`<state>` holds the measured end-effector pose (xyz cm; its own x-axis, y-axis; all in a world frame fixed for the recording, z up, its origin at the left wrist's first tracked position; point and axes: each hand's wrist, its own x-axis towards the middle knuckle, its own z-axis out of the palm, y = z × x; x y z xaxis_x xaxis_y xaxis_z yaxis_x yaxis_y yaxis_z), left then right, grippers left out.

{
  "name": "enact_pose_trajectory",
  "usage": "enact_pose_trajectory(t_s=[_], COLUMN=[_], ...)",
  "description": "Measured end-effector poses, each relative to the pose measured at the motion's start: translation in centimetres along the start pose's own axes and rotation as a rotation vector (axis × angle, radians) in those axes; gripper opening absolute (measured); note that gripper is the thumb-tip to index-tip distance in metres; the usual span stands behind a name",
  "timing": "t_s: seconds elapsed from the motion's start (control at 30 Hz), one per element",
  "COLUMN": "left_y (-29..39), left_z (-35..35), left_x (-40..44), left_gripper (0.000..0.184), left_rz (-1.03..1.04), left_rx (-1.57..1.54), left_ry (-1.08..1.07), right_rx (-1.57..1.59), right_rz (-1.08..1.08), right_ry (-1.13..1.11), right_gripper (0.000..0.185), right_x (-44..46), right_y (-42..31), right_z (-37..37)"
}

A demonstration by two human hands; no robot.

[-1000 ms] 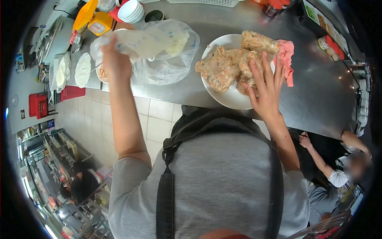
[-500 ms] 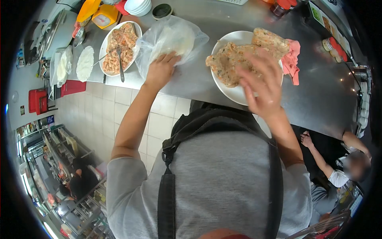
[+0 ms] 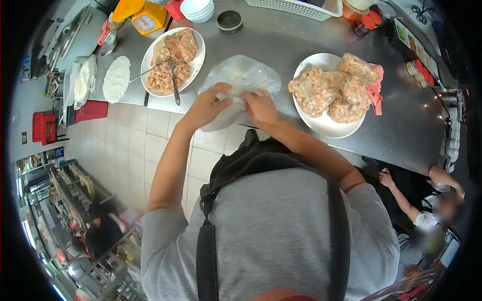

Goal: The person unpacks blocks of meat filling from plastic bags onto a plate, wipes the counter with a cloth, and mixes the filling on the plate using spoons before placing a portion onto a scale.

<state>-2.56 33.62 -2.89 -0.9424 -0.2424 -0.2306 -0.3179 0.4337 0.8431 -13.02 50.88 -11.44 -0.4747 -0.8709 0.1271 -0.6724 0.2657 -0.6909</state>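
Both hands meet at a clear plastic bag [image 3: 246, 70] near the counter's front edge. My left hand [image 3: 207, 106] has its fingers closed on the bag's plastic, and my right hand [image 3: 261, 107] pinches it just beside. Part of the bag hangs below the hands over the edge. To the right, a round white plate [image 3: 329, 131] holds several clear bags of orange-flecked minced filling [image 3: 314, 90]. An oval white plate [image 3: 200, 52] on the left carries loose minced filling [image 3: 163, 78], with a spoon [image 3: 174, 83] resting in it.
A white powdery oval dish [image 3: 116, 79] lies at the left, near a yellow scale [image 3: 148, 19]. White bowls [image 3: 197, 10], a dark round container [image 3: 229, 21] and a white basket [image 3: 296, 9] stand at the back. A pink cloth [image 3: 375, 90] touches the right plate. Another person sits at lower right.
My right hand has left the bagged filling and moved left to the plastic bag. My left hand has come from the left side onto the bag and now grips it, after lying on it.
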Motion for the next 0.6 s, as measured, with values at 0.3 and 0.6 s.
enact_pose_trajectory(t_s=[0.3, 0.6], left_y=[-0.6, -2.0], left_z=[3.0, 8.1], left_x=[-5.5, 4.6], left_gripper=[0.075, 0.057], left_rz=[0.459, 0.592], left_rx=[0.406, 0.647], left_ry=[0.307, 0.145], right_rx=[0.170, 0.331], right_rz=[0.466, 0.152], right_ry=[-0.064, -0.275], right_gripper=[0.025, 0.046], right_x=[1.8, -4.5], right_y=[0.1, -2.3], right_z=[-1.7, -9.6])
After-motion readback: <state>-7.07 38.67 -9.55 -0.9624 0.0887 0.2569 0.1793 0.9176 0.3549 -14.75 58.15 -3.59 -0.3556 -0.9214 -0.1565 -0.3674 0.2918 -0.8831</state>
